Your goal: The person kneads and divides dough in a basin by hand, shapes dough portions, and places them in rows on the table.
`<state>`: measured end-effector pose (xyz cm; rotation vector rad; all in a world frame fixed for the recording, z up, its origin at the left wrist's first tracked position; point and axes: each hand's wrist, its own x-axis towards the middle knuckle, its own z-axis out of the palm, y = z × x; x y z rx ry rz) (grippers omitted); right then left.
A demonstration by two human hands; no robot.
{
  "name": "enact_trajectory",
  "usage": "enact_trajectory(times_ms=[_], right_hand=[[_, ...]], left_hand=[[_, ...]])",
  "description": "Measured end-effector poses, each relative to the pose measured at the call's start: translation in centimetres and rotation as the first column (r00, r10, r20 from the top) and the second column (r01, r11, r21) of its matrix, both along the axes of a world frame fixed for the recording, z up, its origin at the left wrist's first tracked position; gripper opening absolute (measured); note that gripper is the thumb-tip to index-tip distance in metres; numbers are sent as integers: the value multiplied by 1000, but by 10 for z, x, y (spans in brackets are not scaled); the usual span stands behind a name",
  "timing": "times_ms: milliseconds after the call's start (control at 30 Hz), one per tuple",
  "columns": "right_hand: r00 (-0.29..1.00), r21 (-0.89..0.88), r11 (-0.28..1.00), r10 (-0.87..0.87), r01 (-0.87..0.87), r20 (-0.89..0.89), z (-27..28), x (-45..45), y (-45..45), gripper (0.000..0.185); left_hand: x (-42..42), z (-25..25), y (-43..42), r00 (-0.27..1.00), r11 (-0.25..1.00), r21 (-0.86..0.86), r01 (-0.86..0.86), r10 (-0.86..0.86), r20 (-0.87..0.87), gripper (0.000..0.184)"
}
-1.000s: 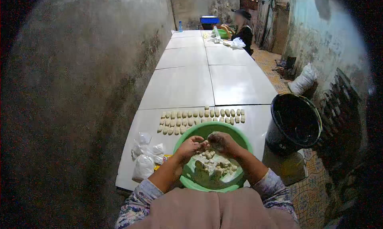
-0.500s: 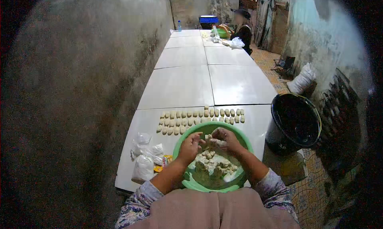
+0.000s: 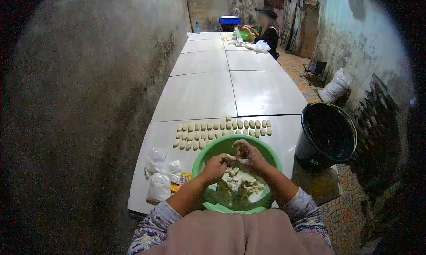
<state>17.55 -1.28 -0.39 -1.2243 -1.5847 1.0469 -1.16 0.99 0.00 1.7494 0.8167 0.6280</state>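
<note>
The left hand and the right hand meet over a green basin, their fingertips close together above its middle. The left hand's fingers are bent inward toward a small pale bit between the hands; whether they pinch it I cannot tell. The right hand's thumb stands parted from its fingers, which curve over and look dusted white. Below them, the crumbly dough lies in the basin, loose and clumped, with pale powder around it. Beyond the basin's far rim, small oblong dough pieces lie in rows on the white table (one sits by itself just past the back row). Near the left forearm stand a plastic bag of white powder and, just beside it, a yellow packet, partly hidden by the arm. A dark bucket stands beside the table on the right. At the table's far end another person in dark clothing is beside a second green basin.
</note>
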Motion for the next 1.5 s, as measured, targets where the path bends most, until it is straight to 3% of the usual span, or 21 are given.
enact_trajectory(times_ms=[67, 133, 233, 267, 300, 367, 433, 500, 567, 633, 667, 733, 800, 867, 933, 1067, 1167, 1267, 1367, 1433, 1500], right_hand=[[995, -28, 999, 27, -30, -92, 9, 2, 0, 44], [966, 304, 935, 113, -182, 232, 19, 4, 2, 47], [953, 301, 934, 105, -194, 286, 32, -7, -8, 49], [941, 280, 935, 126, -218, 313, 28, -9, -7, 41], [942, 280, 935, 126, -218, 313, 21, -5, -2, 41], [929, 323, 913, 132, -249, 345, 8, 4, 7, 34], [934, 190, 962, 122, -194, 336, 20, 4, 2, 32], [894, 324, 932, -1, -161, 448, 0, 12, 8, 35], [918, 246, 958, 41, -149, 395, -13, 18, 11, 39], [912, 361, 926, -54, -107, 407, -11, 20, 9, 43], [912, 361, 926, -54, -107, 408, -10, 19, 9, 43], [817, 137, 976, 62, -171, 573, -4, 16, 8, 49], [864, 167, 975, 46, -149, 501, -8, 13, 7, 51], [905, 195, 973, 31, -124, 425, -5, 11, 5, 54], [926, 105, 975, 150, -197, 346, 24, 0, -4, 58], [880, 211, 950, 109, -229, 463, -4, 5, 4, 53], [837, 283, 938, 16, -203, 547, -27, 12, 16, 46], [878, 202, 968, 39, -152, 477, 11, 5, 2, 39], [808, 181, 972, 17, -153, 589, 17, 5, 0, 34], [955, 274, 940, 132, -205, 264, -3, 10, 6, 27], [984, 209, 969, 101, -130, 144, -3, 4, 4, 25]], left_hand=[[-1, -10, 4, 999, 1000, -17, -13, 13, -48, 23], [-3, -21, 13, 995, 997, 10, 81, -80, -57, 25], [-4, 1, 0, 995, 989, -123, 84, -76, 67, 21], [-6, 18, -5, 985, 985, -172, 14, -44, -169, 31], [-6, 10, -1, 985, 985, -172, 14, -44, -169, 31], [-4, -12, 7, 974, 962, -204, 180, -145, 174, 41], [-2, -14, 5, 969, 971, -180, 160, -120, 215, 39], [-2, -17, 6, 963, 939, -262, 223, -170, 211, 39], [-2, -29, 13, 959, 964, -180, 196, -150, 240, 39], [-6, -36, 18, 933, 951, -252, 178, -82, 349, 38], [-5, -40, 21, 963, 934, -332, 136, -45, 267, 35], [-4, -24, 15, 984, 940, -329, 94, -38, 174, 31], [-4, 2, 9, 1000, 964, -265, 6, -6, 1, 24], [-5, -16, 15, 1000, 966, -258, 2, -2, 2, 24], [-8, -32, 20, 999, 943, -332, -28, 38, 26, 26], [-10, -47, 28, 999, 976, -215, 28, -21, 36, 28], [-7, -19, 17, 999, 938, -343, 41, -32, 32, 30], [-9, -14, 14, 984, 883, -452, 128, -57, 166, 31], [-8, -12, 13, 950, 778, -599, 189, 10, 312, 28], [-4, -14, 10, 963, 846, -508, 164, -26, 268, 25], [-5, -8, 10, 978, 902, -412, 131, -50, 202, 24]])
